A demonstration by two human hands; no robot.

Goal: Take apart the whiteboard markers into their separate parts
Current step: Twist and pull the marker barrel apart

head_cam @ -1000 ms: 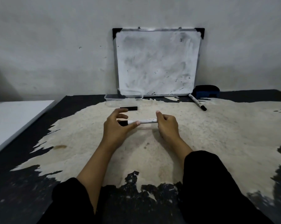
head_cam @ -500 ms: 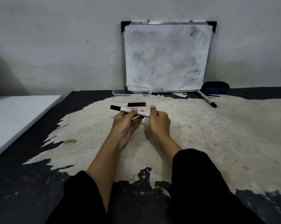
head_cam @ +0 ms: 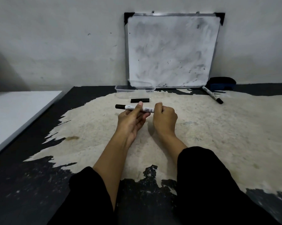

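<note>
A white whiteboard marker (head_cam: 146, 109) with a black left end lies crosswise between my hands, just above the worn table. My left hand (head_cam: 132, 120) pinches its middle with thumb and fingers, palm up. My right hand (head_cam: 165, 118) is curled around its right end, which is hidden in the fist. A short black part (head_cam: 140, 100), like a cap or barrel piece, lies on the table just beyond the held marker. A second whole marker (head_cam: 212, 96) lies at the back right.
A smudged whiteboard (head_cam: 171, 51) leans on the wall. A clear plastic tub (head_cam: 134, 88) stands at its foot. A dark blue eraser (head_cam: 222, 83) sits at the right of the board. A white surface (head_cam: 15, 111) adjoins the table on the left.
My left hand slid from the marker's black end to its middle and turned palm up. The black end now sticks out to the left. The view shifted left and came closer.
</note>
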